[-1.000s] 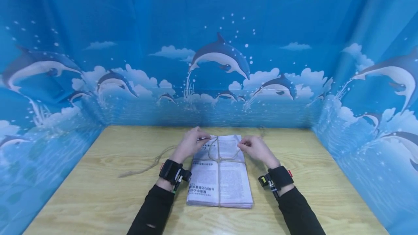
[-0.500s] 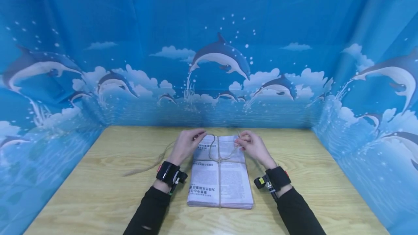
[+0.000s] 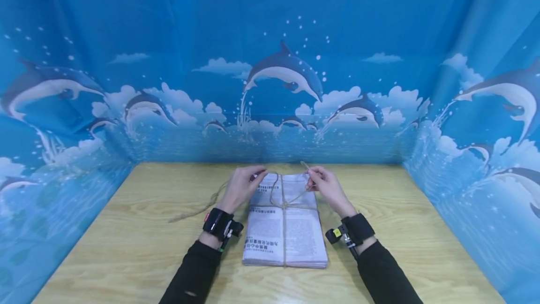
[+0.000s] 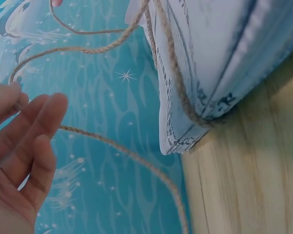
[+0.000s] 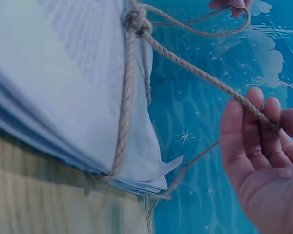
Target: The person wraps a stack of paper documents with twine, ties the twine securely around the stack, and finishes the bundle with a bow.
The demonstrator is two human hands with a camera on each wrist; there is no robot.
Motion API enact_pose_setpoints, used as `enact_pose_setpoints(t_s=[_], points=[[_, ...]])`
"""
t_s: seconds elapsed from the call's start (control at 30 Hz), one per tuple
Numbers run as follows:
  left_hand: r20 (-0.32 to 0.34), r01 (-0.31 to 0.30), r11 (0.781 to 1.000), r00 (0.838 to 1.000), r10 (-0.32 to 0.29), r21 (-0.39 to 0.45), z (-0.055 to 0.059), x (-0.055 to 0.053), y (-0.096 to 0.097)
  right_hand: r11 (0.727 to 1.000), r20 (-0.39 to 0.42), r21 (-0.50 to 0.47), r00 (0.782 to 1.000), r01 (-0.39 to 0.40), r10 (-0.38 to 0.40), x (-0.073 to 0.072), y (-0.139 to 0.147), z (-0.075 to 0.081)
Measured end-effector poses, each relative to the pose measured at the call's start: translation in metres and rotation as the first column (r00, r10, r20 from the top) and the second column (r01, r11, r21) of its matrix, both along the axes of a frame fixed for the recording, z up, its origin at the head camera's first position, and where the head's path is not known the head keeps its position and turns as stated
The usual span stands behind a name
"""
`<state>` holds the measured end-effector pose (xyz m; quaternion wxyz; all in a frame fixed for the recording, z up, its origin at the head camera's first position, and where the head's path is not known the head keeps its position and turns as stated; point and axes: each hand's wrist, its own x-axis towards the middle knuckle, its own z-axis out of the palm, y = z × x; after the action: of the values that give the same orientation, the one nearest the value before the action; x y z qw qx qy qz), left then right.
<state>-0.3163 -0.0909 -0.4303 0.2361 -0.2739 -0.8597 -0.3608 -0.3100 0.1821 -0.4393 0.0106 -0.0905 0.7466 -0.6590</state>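
Note:
A stack of folded newspapers lies on the table, bound crosswise with brown twine. At the crossing, a knot sits on the top sheet. My left hand pinches one strand between thumb and forefinger beyond the stack's far left corner; that strand's tail trails off behind the fingers. With thumb and fingertips my right hand pinches the other strand at the far right corner. In the right wrist view this strand runs fairly straight from the knot, while the left one bows in a loose curve.
The wooden table carries the stack near its middle. A loose twine tail lies left of the stack, behind the left wrist. Blue dolphin-print sheeting rises at the table's back and both sides.
My left hand has moved slightly left and its fingers have lifted. My right hand has turned, and a short twine end now sticks up beyond it. The left tail has slid toward the stack.

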Motion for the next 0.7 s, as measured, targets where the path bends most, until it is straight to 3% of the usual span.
enact_pose_setpoints(t_s=[0.13, 0.37, 0.57, 0.7], points=[[0.024, -0.039, 0.997, 0.999, 0.038, 0.061, 0.003, 0.000, -0.004, 0.994, 0.015, -0.103, 1.000, 0.018, -0.017, 0.001, 0.001, 0.004], [0.049, -0.036, 0.976, 0.998, 0.026, 0.216, 0.009, 0.000, -0.010, 0.989, 0.007, -0.148, 1.000, -0.013, 0.014, -0.001, 0.001, 0.008], [0.018, 0.001, 0.983, 1.000, -0.005, 0.181, 0.013, 0.003, -0.008, 0.977, 0.015, -0.213, 1.000, -0.016, 0.020, 0.000, -0.001, 0.007], [-0.003, -0.022, 0.986, 1.000, 0.023, 0.167, 0.015, 0.003, -0.010, 0.974, 0.016, -0.225, 1.000, 0.012, -0.008, -0.001, 0.000, 0.007]])
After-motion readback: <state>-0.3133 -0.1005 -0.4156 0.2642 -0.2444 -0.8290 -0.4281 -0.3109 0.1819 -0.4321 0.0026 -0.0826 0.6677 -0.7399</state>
